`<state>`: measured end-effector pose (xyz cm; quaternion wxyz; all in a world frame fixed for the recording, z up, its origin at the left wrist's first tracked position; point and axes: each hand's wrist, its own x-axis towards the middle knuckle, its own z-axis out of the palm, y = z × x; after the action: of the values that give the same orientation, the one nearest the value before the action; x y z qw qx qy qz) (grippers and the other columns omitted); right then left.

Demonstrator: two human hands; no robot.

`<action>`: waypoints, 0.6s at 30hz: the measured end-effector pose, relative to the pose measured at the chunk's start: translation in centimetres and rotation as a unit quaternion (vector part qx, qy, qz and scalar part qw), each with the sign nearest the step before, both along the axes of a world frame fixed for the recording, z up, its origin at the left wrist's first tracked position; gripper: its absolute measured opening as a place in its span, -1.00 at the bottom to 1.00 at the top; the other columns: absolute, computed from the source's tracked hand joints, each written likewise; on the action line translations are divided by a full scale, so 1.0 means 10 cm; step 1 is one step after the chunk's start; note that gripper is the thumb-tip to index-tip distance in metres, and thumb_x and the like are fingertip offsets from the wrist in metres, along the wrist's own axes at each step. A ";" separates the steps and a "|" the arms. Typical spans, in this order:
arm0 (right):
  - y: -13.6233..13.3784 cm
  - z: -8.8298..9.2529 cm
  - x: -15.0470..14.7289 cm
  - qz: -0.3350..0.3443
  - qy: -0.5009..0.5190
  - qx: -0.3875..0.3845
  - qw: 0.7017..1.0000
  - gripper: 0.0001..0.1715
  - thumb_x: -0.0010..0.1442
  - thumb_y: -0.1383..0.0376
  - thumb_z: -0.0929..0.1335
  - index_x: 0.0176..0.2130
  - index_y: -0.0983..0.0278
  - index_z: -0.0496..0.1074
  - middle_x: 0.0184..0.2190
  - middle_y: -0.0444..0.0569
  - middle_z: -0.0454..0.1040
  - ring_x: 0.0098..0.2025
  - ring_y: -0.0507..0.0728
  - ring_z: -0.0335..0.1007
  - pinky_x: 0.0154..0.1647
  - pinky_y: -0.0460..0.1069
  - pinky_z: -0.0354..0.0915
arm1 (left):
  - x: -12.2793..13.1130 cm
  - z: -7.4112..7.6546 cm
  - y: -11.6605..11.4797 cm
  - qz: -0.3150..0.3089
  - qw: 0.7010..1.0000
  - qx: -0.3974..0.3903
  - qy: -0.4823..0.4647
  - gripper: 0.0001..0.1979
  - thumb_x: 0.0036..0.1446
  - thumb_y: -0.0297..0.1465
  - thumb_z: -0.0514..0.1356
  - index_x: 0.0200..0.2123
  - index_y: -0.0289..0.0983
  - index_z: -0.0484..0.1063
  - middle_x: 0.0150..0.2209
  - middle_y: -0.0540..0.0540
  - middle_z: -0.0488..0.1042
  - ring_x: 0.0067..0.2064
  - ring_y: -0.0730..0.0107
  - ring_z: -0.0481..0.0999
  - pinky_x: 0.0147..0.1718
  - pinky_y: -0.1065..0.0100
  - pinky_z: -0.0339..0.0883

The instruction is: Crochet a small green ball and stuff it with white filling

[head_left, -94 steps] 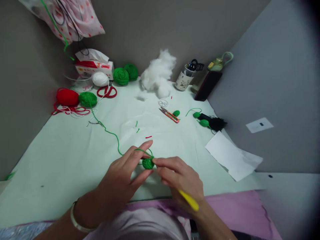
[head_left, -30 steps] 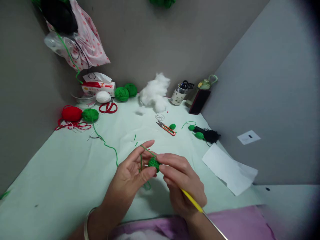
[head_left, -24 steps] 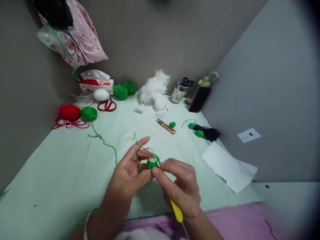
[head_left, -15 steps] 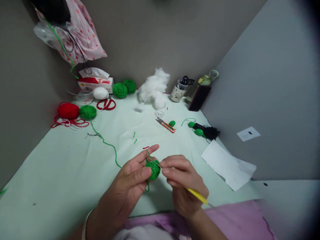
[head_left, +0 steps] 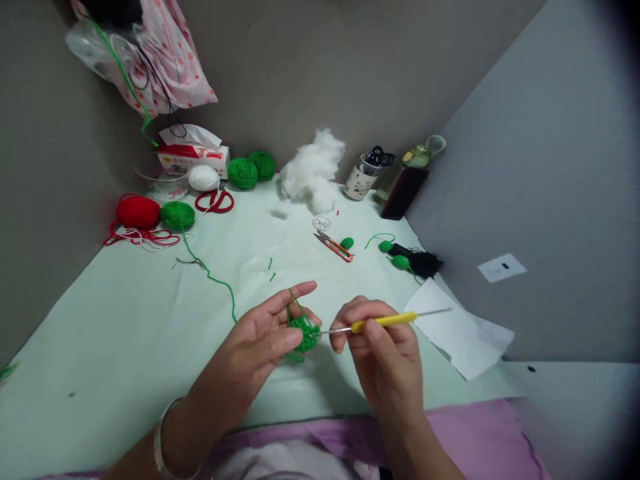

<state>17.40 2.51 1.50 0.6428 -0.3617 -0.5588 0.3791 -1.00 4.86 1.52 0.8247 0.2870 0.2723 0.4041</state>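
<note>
A small green crocheted piece (head_left: 307,335) is pinched between the thumb and fingers of my left hand (head_left: 267,337). Green yarn (head_left: 220,283) loops over my raised left index finger and trails back to a green yarn ball (head_left: 177,215). My right hand (head_left: 383,340) grips the yellow handle of a crochet hook (head_left: 387,321). The hook's metal shaft points left, and its tip meets the edge of the crocheted piece, partly hidden in the stitches.
Orange thread snips (head_left: 334,248) and a small green crocheted bit (head_left: 347,243) lie ahead of my hands. Behind them rises white stuffing (head_left: 315,170). Red-handled scissors (head_left: 214,201) and red yarn (head_left: 139,211) are at left. White paper (head_left: 463,333) lies at right.
My right hand has turned, so the hook now lies nearly level with its handle pointing right instead of down. The fingers have drawn back from the crocheted piece, which my left hand still holds.
</note>
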 end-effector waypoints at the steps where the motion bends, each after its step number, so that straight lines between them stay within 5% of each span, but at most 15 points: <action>1: -0.01 -0.02 -0.01 -0.022 -0.046 0.011 0.999 -0.76 0.46 0.24 0.35 -0.10 0.19 0.65 -0.40 -0.05 0.57 -0.42 0.08 0.53 -0.45 -0.02 0.50 | 0.02 -0.01 -0.01 0.009 1.000 0.006 0.012 -0.45 0.21 -0.31 0.41 0.27 -0.16 0.52 -0.13 -0.09 0.57 -0.09 0.31 0.49 -0.06 0.35 0.34; 3: -0.04 -0.07 -0.04 -0.091 -0.193 0.078 0.974 -0.74 0.44 0.33 0.37 0.01 0.16 0.65 -0.30 -0.02 0.58 -0.27 0.12 0.57 -0.32 0.00 0.53 | 0.07 -0.02 -0.05 0.035 0.999 0.016 0.032 -0.42 0.22 -0.31 0.42 0.30 -0.13 0.48 -0.09 -0.09 0.59 -0.02 0.26 0.52 0.02 0.32 0.35; 6: -0.09 -0.17 -0.08 -0.171 -0.346 0.219 0.896 -0.58 0.37 0.44 0.41 0.14 0.13 0.61 -0.15 0.03 0.59 -0.10 0.17 0.58 -0.16 0.04 0.56 | 0.13 -0.03 -0.11 0.054 0.998 0.008 0.041 -0.37 0.21 -0.30 0.44 0.33 -0.10 0.44 -0.11 -0.06 0.59 0.01 0.25 0.54 0.08 0.30 0.35; 8: -0.08 -0.19 -0.10 -0.182 -0.326 0.235 0.898 -0.57 0.37 0.44 0.41 0.14 0.10 0.61 -0.16 0.01 0.56 -0.11 0.17 0.57 -0.18 0.05 0.56 | 0.14 -0.03 -0.13 0.043 0.999 -0.006 0.027 -0.38 0.22 -0.27 0.44 0.32 -0.12 0.44 -0.15 -0.06 0.58 -0.01 0.25 0.56 0.09 0.28 0.36; 13: 0.00 -0.06 -0.09 -0.071 -0.204 0.104 0.971 -0.71 0.48 0.30 0.33 0.04 0.09 0.63 -0.26 -0.03 0.53 -0.24 0.12 0.53 -0.31 0.02 0.55 | 0.10 -0.05 -0.10 0.039 0.999 0.006 0.007 -0.36 0.24 -0.29 0.42 0.35 -0.16 0.41 -0.11 -0.09 0.60 0.01 0.25 0.55 0.07 0.30 0.34; 18: -0.05 -0.12 -0.10 -0.178 -0.377 0.228 0.880 -0.58 0.38 0.47 0.38 0.14 0.14 0.60 -0.14 0.04 0.59 -0.11 0.17 0.56 -0.11 0.08 0.54 | 0.11 -0.06 -0.10 0.049 0.998 -0.032 -0.011 -0.44 0.23 -0.32 0.44 0.28 -0.15 0.51 -0.14 -0.09 0.64 -0.05 0.31 0.56 0.04 0.32 0.36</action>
<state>16.42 2.01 0.33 0.5044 -0.4144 -0.7562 -0.0446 0.14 3.83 0.92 0.8159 0.2422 0.2899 0.4378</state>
